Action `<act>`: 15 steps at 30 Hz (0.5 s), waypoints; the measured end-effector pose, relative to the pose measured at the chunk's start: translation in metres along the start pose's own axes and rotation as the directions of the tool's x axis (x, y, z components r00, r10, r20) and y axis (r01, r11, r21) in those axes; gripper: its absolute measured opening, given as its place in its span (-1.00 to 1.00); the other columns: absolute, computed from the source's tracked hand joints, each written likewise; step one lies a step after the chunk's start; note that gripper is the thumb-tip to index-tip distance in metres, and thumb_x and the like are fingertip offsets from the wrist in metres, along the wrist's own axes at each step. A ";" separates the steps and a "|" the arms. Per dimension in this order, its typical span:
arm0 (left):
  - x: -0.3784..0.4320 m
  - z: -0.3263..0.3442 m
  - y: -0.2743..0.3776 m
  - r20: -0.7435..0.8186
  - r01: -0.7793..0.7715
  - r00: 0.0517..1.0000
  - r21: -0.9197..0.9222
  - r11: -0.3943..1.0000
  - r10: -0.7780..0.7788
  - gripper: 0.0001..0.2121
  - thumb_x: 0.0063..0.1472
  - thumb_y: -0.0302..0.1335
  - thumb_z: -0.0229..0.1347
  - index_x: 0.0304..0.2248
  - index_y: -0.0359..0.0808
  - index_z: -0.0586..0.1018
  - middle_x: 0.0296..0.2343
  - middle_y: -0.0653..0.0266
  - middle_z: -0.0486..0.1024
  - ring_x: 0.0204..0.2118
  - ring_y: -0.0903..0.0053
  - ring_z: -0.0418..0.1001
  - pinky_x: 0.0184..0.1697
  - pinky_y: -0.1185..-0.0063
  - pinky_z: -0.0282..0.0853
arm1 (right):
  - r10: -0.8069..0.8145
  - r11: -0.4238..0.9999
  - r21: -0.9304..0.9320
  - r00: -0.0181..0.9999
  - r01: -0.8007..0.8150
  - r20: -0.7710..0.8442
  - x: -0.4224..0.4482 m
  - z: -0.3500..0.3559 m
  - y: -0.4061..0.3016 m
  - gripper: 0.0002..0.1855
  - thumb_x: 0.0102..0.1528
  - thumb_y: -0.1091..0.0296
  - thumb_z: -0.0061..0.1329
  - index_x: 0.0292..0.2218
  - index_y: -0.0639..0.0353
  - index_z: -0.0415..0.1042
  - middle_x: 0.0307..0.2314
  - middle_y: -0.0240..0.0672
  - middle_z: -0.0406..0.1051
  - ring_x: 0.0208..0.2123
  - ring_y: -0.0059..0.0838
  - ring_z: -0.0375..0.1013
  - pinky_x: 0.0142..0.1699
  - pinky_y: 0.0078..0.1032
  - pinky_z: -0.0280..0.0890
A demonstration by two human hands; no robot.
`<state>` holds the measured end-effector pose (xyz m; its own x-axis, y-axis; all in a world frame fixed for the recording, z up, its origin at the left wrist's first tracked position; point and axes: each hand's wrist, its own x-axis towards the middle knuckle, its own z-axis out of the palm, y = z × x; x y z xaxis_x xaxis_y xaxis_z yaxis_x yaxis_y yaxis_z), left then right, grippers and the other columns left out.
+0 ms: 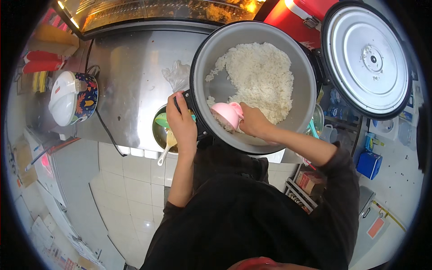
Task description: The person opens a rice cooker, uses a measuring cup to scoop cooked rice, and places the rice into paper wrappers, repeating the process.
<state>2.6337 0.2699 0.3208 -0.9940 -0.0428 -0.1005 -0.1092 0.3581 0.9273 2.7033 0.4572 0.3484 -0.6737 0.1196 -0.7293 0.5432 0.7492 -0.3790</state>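
My left hand grips the black side handle of a large rice cooker pot. Inside the pot, my right hand holds a pink plastic scoop by its handle, near the wall closest to me. Grains of rice show at the scoop's lower edge; its inside is hidden. Cooked white rice lies in a mound across the middle and right of the pot, and a patch of bare bottom shows to its left. The round metal lid stands open at the right with grains stuck on it.
Left of the pot, a metal bowl holds a green utensil and a pale paddle. A clear plastic bag lies on the steel counter. Farther left stands a small patterned rice cooker with a cord. A lit display case is behind.
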 end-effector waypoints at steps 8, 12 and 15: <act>-0.004 0.000 0.004 -0.018 0.010 1.000 0.035 0.999 -0.009 -0.68 0.33 -0.32 -0.17 -0.24 -0.48 0.42 -0.33 -0.12 0.44 -0.25 0.10 0.37 -0.13 0.36 0.23 | -0.075 0.994 0.054 0.965 0.092 -0.253 -0.037 0.010 -0.009 -0.59 -0.08 0.51 -0.20 -0.12 0.27 0.20 -0.50 0.07 0.44 -0.40 -0.11 0.50 -0.50 -0.24 0.37; -0.005 -0.001 -0.001 -0.044 -0.020 0.999 0.079 0.997 0.024 -0.66 0.33 -0.29 -0.18 -0.23 -0.48 0.41 -0.31 -0.15 0.43 -0.22 0.04 0.36 -0.12 0.32 0.22 | 0.079 0.886 0.464 0.992 -0.026 -0.096 -0.034 0.000 -0.032 -0.56 -0.08 0.54 -0.21 -0.09 0.24 0.20 -0.59 -0.19 0.37 -0.53 -0.31 0.43 -0.59 -0.36 0.30; -0.005 -0.005 0.003 -0.030 -0.041 0.999 0.096 0.995 0.044 -0.64 0.33 -0.28 -0.18 -0.21 -0.50 0.40 -0.29 -0.18 0.42 -0.20 0.01 0.36 -0.11 0.30 0.23 | -0.020 0.797 0.598 0.995 0.078 -0.102 -0.022 -0.002 -0.022 -0.54 -0.10 0.57 -0.21 -0.08 0.30 0.20 -0.58 -0.15 0.35 -0.62 -0.27 0.40 -0.65 -0.38 0.25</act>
<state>2.6386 0.2664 0.3258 -0.9973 -0.0548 -0.0489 -0.0683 0.4476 0.8916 2.7055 0.4391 0.3740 -0.7321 0.1701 -0.6596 0.6807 0.2168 -0.6997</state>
